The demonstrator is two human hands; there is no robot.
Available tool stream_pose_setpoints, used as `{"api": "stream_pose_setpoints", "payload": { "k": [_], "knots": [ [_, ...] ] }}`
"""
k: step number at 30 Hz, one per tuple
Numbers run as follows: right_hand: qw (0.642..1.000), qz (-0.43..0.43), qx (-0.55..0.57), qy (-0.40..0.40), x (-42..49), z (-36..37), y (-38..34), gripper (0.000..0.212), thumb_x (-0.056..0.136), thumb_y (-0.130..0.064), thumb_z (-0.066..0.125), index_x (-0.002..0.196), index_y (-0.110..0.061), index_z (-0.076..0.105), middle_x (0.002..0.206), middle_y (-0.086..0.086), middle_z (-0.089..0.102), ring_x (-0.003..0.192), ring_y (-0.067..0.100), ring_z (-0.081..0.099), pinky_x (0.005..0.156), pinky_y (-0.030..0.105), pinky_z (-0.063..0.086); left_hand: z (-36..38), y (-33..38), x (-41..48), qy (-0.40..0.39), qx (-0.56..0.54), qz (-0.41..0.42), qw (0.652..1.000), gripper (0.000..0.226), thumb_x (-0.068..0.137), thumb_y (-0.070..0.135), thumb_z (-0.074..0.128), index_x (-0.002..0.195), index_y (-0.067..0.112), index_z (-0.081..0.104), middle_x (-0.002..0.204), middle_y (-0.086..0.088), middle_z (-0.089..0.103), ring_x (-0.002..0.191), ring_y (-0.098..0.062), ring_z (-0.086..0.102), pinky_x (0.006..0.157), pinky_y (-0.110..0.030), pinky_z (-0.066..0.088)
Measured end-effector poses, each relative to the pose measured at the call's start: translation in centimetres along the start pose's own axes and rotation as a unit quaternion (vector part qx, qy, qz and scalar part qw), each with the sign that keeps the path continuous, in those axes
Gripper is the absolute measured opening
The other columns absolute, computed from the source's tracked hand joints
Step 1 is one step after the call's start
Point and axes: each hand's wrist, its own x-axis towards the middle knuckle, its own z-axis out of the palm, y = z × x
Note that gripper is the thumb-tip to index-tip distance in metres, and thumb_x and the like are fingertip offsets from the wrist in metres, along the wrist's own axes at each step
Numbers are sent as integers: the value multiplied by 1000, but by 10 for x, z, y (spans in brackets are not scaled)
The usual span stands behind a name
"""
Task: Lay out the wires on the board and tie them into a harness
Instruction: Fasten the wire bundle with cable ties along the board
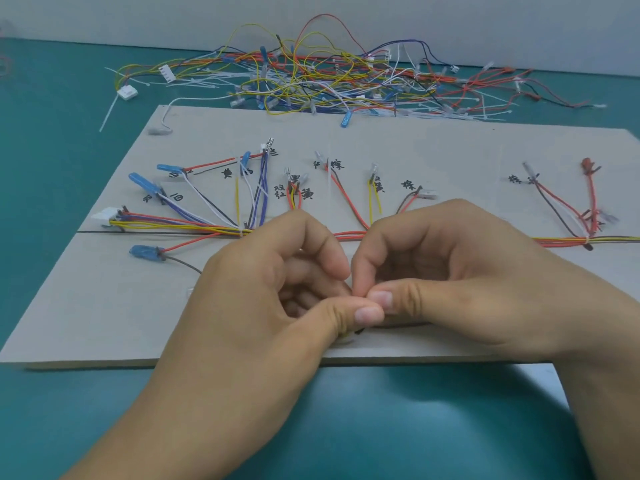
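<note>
A grey board [104,306] lies on the teal table with handwritten labels. On it runs a bundle of red, yellow, purple and black wires [180,227], branching up to blue-sleeved and clear terminals and a white connector [104,216] at the left. My left hand [263,299] and my right hand [450,268] meet over the board's front middle. Both thumbs and forefingers pinch a thin pale strand [358,296], which looks like a cable tie, where the hands touch. The wires under my hands are hidden. A tied junction [587,240] shows at the right.
A tangled heap of loose coloured wires and white cable ties [311,81] lies behind the board. A white connector [127,92] sits at the heap's left end. A pale wall stands behind. Teal table surface [381,427] shows in front of the board.
</note>
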Motion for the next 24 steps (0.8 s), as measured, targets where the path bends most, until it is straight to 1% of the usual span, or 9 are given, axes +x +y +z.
{"api": "stream_pose_setpoints", "payload": {
  "k": [3,7,11,13,16,19,21,22,24],
  "knots": [
    [1000,-4,-3,11,0,1,1,7,86,-2,66,87,-6,71,81,11,73,77,19,68,73,31,54,-2,-2,-1,-26,4,4,1000,35,71,23,84,98,34,64,77,1,76,64,-19,68,54,-32,54],
    [1000,-5,12,10,-1,1,0,6,87,0,68,90,-3,72,81,10,73,78,20,68,73,30,54,-6,-5,0,-35,-2,4,999,36,72,17,81,98,34,65,79,1,76,67,-16,70,60,-26,57],
    [999,-11,29,25,0,1,-3,6,84,0,71,89,-1,74,81,17,72,73,30,64,70,42,51,-3,-4,0,-17,-7,0,1000,35,69,17,82,96,33,66,76,1,76,65,-17,71,60,-31,58],
    [999,-13,28,33,1,1,-4,6,82,1,74,88,-1,75,79,20,71,71,31,63,69,45,50,-3,-4,0,-4,-14,-9,1000,36,66,16,83,94,32,67,73,1,76,63,-17,71,60,-36,58],
    [998,-10,49,46,1,1,-4,8,80,2,74,87,-2,77,78,22,72,71,27,63,67,42,49,-1,-2,1,5,-20,-20,1000,36,64,16,83,92,32,67,71,1,76,61,-18,71,62,-42,59],
    [994,-22,82,61,1,3,-4,13,78,8,72,85,-2,77,75,15,73,71,23,65,67,33,50,-1,0,3,6,-15,-22,1000,34,64,18,83,91,32,68,70,3,77,60,-17,72,61,-39,60],
    [992,-34,96,74,2,5,-5,17,75,10,69,82,-4,76,73,12,72,69,22,64,67,29,52,0,1,3,8,-11,-25,1000,33,64,20,84,91,31,69,70,4,77,60,-20,72,62,-45,61],
    [991,-38,104,79,3,5,-5,19,73,11,68,81,-5,76,72,12,71,68,23,64,66,29,53,0,2,3,8,-12,-25,1000,31,65,21,84,91,31,70,70,4,77,61,-21,72,64,-48,61],
    [987,-40,126,95,3,6,-6,23,69,11,68,79,-7,77,70,16,69,64,24,62,63,29,53,2,3,3,5,-15,-17,1000,23,70,24,83,90,29,72,72,6,78,62,-17,73,65,-46,58]
  ]
}}
